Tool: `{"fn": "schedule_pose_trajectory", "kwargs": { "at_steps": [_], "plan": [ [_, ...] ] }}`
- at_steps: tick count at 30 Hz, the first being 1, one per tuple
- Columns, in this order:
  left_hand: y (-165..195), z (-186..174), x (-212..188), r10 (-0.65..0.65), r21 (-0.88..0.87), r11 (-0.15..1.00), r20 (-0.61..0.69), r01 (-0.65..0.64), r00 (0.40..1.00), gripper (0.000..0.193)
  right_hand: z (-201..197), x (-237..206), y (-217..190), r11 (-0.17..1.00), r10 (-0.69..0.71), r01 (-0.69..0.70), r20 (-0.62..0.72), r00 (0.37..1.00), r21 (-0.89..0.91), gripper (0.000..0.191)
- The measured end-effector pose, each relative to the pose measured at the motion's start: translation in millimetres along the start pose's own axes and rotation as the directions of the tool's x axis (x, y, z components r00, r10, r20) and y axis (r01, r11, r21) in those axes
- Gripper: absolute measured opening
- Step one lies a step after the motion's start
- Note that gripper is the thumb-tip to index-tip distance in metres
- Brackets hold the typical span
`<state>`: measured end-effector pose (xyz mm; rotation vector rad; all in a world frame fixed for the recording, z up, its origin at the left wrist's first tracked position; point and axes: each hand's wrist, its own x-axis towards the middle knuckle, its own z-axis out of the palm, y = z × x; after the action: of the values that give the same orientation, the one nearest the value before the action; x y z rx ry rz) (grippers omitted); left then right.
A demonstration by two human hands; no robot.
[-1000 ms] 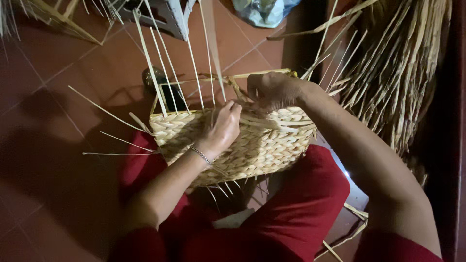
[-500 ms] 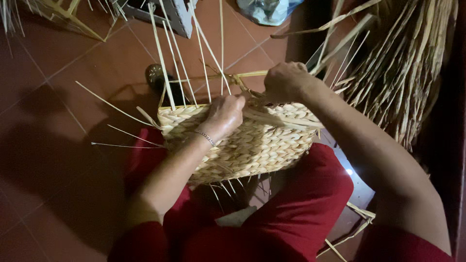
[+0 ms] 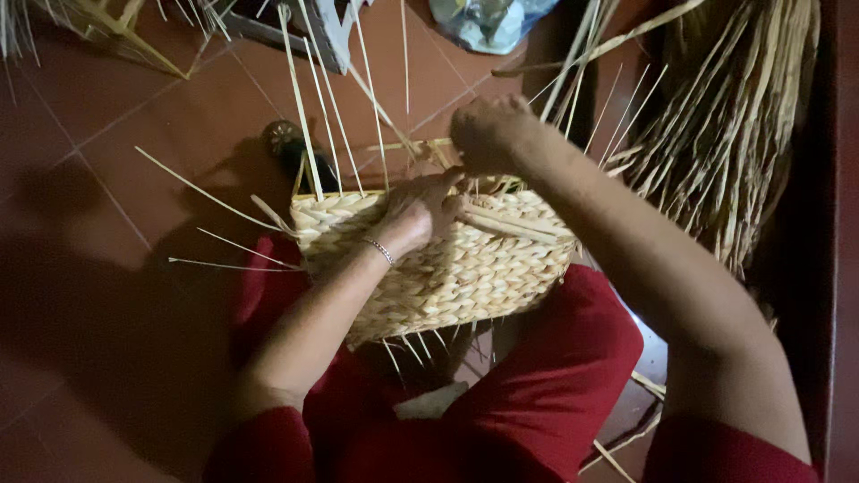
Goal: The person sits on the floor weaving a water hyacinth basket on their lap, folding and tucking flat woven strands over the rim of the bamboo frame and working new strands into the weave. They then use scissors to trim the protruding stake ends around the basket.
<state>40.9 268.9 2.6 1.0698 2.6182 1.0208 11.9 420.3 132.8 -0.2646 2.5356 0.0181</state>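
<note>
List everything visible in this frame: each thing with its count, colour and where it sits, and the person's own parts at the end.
woven basket: one, pale straw, on the person's lap, centre of view.
upright stakes: several, pale yellow, rising from the basket's rim.
loose strands: a few, pale, sticking out left of the basket.
bundle of dried reeds: one, tan, upper right.
floor tiles: many, reddish-brown, left and top.
small dark round object: one, on the floor behind the basket; kind unclear.
pale blue-white object: one, top edge; kind unclear.
bracelet: one, silvery, left wrist.
red trousers: one pair, under the basket.
left hand: pressed on the basket's rim.
right hand: closed around strands above the rim.
</note>
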Motion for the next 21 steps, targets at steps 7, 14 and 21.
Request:
{"fn": "schedule_pose_trajectory", "kwargs": {
  "at_steps": [7,14,21],
  "plan": [
    [5.1,2.7,2.9,-0.242,0.03,0.97,0.148,0.24,0.959,0.034,0.5,1.3,-10.5,0.969,-0.214,0.23,-0.152,0.965,0.092,0.034],
    [9.1,5.0,3.9,-0.209,-0.056,0.976,0.011,0.209,0.978,0.022,27.7,-38.3,18.0,0.973,-0.188,0.09,-0.492,0.85,-0.215,0.017],
    [-5.9,17.6,-0.9,-0.043,-0.124,0.992,-0.212,0.016,0.976,0.014,111.0,-95.9,38.7,0.982,-0.039,-0.051,-0.459,0.888,-0.184,0.028]
  ]
}}
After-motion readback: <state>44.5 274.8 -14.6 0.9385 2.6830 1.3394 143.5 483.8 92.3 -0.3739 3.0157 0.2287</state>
